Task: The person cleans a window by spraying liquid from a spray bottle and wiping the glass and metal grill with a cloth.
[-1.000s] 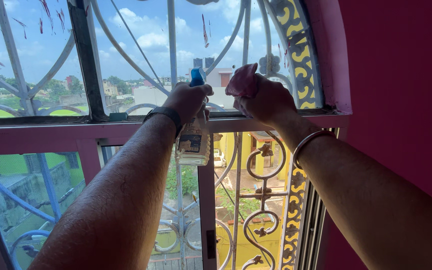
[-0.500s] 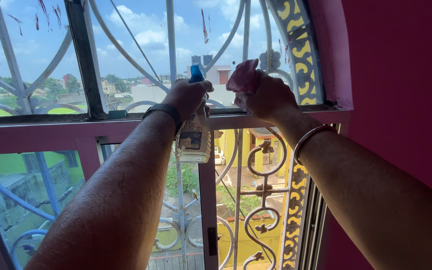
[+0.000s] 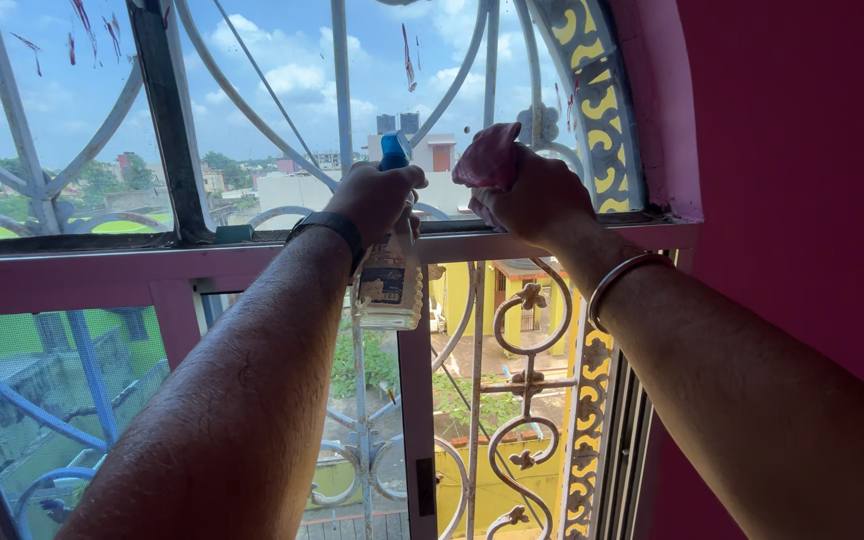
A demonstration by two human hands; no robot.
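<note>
The pink wall (image 3: 802,150) fills the right side, and beside it the arched window pane (image 3: 282,90) spans the top of the view, flecked with small red marks and backed by a curved white iron grille (image 3: 527,330) that carries on down behind the lower panes. A pink window frame (image 3: 102,265) runs across the middle under the arch. Both forearms reach up to that bar. The left hand (image 3: 377,198), with a dark band at the wrist, has its grip wrapped tight around the neck of a spray bottle (image 3: 387,285); the bottle hangs upright just in front of the frame bar, its clear body holding pale liquid, its blue nozzle pointing at the glass, with a rectangular label in dark and light colours on its front. The right hand (image 3: 532,195), with a metal bangle (image 3: 617,285) on the wrist, has its grip clenched on a bunched pink cloth (image 3: 487,155) pressed against the lower right of the arched pane. Compared with half a second ago, hands, bottle and cloth sit in nearly the same places; only the view has shifted slightly.
</note>
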